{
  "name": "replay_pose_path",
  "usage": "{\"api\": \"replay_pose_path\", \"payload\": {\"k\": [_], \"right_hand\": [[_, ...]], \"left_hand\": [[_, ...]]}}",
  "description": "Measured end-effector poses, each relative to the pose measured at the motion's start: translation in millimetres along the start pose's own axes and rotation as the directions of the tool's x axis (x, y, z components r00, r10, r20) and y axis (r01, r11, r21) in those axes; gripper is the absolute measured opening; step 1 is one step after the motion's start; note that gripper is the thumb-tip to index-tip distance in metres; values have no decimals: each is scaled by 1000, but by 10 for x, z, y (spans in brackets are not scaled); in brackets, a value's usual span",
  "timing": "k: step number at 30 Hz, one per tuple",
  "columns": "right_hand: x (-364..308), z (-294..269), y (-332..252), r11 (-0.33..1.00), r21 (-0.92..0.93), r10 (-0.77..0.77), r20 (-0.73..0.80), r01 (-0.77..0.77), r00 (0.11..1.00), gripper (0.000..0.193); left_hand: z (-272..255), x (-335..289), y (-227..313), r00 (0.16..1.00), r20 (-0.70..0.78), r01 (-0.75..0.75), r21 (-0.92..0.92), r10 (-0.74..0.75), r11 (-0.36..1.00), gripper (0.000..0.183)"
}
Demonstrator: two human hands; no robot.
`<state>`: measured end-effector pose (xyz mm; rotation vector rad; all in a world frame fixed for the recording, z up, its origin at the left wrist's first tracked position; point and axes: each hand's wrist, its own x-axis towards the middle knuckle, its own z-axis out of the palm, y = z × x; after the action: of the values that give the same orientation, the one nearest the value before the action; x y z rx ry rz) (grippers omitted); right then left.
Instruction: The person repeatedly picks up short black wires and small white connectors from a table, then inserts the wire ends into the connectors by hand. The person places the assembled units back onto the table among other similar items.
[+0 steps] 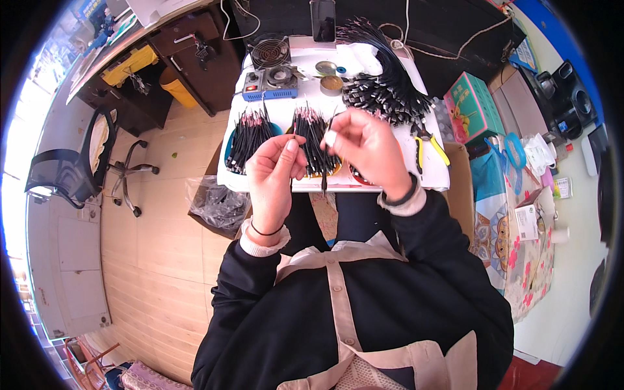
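Observation:
In front of me, bundles of short black cables with pinkish ends stand in containers on a white-topped table (434, 174). One bundle (249, 138) is at the left in a blue container; another bundle (308, 127) stands in the middle. My left hand (272, 175) is closed, thumb and index finger pinching a thin dark wire whose tip barely shows. My right hand (372, 153) is closed too, its fingertips pinched beside a black cable (324, 174) that hangs toward the table's front edge. The fingers partly hide what it grips. A third container, mostly covered, sits beneath the right hand.
Behind the bundles are a blue heating device (272, 83), a small fan (270, 52), a round tin (331, 85) and a phone (323, 21). A large cable heap (383, 91) lies far right, with yellow-handled pliers (430, 151) nearer. A box with a plastic bag (218, 205) stands left of the table.

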<state>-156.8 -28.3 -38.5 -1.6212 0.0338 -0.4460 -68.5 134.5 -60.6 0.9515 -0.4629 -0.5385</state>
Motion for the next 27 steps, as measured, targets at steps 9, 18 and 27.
{"api": "replay_pose_path", "payload": {"k": [9,18,27], "right_hand": [[-538,260,-87,995,-13,100,-129,-102,987,11],[-611,286,-6,986,-159,30,-180,-59,983,11],[-599,330,32,991,-135,-28,-250,-6,968,11]], "left_hand": [[342,-279,-89,999,11,-35,-43,36,998,14],[349,-296,-151,999,43,-10,-53,12,999,12],[319,-276,-168,997,42,69,-127,-64,990,13]]}}
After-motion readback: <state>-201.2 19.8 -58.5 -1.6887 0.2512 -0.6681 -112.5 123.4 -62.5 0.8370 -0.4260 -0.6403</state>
